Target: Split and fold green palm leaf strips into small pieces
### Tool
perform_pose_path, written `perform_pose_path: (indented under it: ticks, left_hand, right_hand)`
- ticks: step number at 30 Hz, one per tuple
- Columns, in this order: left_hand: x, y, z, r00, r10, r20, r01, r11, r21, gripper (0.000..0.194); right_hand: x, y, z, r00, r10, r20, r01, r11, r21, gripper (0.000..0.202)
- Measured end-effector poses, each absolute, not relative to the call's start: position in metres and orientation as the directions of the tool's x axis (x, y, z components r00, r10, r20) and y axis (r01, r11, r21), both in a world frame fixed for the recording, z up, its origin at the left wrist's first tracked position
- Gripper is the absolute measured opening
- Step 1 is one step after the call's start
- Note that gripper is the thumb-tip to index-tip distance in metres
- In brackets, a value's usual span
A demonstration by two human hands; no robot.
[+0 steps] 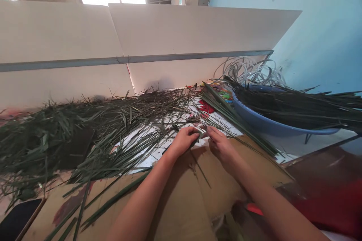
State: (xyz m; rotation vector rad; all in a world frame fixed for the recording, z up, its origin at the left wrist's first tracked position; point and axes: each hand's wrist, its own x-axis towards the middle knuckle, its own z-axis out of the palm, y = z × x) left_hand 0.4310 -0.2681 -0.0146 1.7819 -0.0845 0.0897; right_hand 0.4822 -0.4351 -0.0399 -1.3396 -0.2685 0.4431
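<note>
Head view: left hand [184, 141] has its fingers closed in a pinch on a green leaf strip [195, 141], over the far edge of the cardboard [181, 207]. Right hand [220, 142] is just right of it, fingers narrow at something dark and pointed; too small to tell whether that's a tool tip or more leaf, so can't confirm its grip. A thin stalk [202, 170] lies on the cardboard below the hands.

Left: a big loose leaf pile [113, 120]. Right: long leaf bundle [234, 116], then a blue basin [249, 115] with dark leaves [288, 105] across it.

Risks, my read: strip could split if pinched or pulled too hard. If the dark point is sharp, fingers this close could get nicked. Stray blades from the pile could snag the left forearm. Basin leaves overhang right; a bump could drag them off.
</note>
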Motion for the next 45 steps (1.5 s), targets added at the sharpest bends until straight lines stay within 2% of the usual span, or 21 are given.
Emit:
perform_pose_path:
  ticks: [4, 10, 13, 16, 19, 23, 27, 31, 36, 41, 45]
  left_hand:
    - [0.429, -0.264, -0.012, 0.992, 0.062, 0.107, -0.096, -0.159, 0.983, 0.021]
    - [0.424, -0.265, -0.006, 0.996, -0.033, 0.079, -0.082, -0.098, 0.992, 0.020]
    - [0.421, -0.255, 0.000, 0.996, -0.088, 0.009, -0.024, -0.171, 0.985, 0.017]
    - [0.419, -0.242, 0.004, 0.992, -0.104, -0.067, 0.034, -0.289, 0.957, 0.025]
    - [0.418, -0.233, 0.006, 0.982, -0.140, -0.130, 0.076, -0.337, 0.938, 0.030]
    - [0.419, -0.234, 0.002, 0.985, -0.121, -0.123, 0.075, -0.344, 0.936, 0.027]
    - [0.422, -0.237, -0.001, 0.996, -0.041, -0.084, 0.072, -0.227, 0.971, 0.023]
    - [0.423, -0.240, 0.001, 0.996, 0.014, -0.093, 0.094, -0.097, 0.991, 0.024]
    - [0.422, -0.242, 0.002, 0.997, 0.036, -0.072, 0.075, -0.083, 0.994, 0.025]
    - [0.420, -0.246, 0.003, 0.998, 0.019, -0.058, 0.060, -0.091, 0.994, 0.026]
    - [0.420, -0.248, 0.003, 0.998, 0.001, -0.055, 0.055, -0.120, 0.991, 0.027]
  right_hand:
    - [0.479, -0.434, -0.039, 0.881, 0.472, -0.029, -0.139, 0.200, -0.970, 0.030]
    - [0.476, -0.422, -0.039, 0.898, 0.438, 0.055, -0.067, 0.258, -0.964, 0.027]
    - [0.482, -0.427, -0.029, 0.935, 0.348, 0.063, -0.042, 0.286, -0.957, 0.027]
    - [0.492, -0.438, -0.019, 0.969, 0.243, 0.038, -0.024, 0.247, -0.969, 0.029]
    - [0.499, -0.447, -0.014, 0.986, 0.157, 0.054, 0.017, 0.231, -0.973, 0.033]
    - [0.503, -0.449, -0.014, 0.987, 0.141, 0.076, 0.041, 0.234, -0.971, 0.037]
    - [0.499, -0.452, -0.021, 0.979, 0.200, 0.046, 0.002, 0.215, -0.977, 0.044]
    - [0.484, -0.454, -0.030, 0.924, 0.381, 0.032, -0.052, 0.208, -0.977, 0.044]
    - [0.456, -0.445, -0.029, 0.849, 0.525, -0.052, -0.168, 0.176, -0.970, 0.036]
    - [0.450, -0.432, -0.027, 0.818, 0.565, -0.111, -0.274, 0.213, -0.938, 0.036]
    - [0.456, -0.427, -0.033, 0.840, 0.535, -0.087, -0.261, 0.258, -0.930, 0.036]
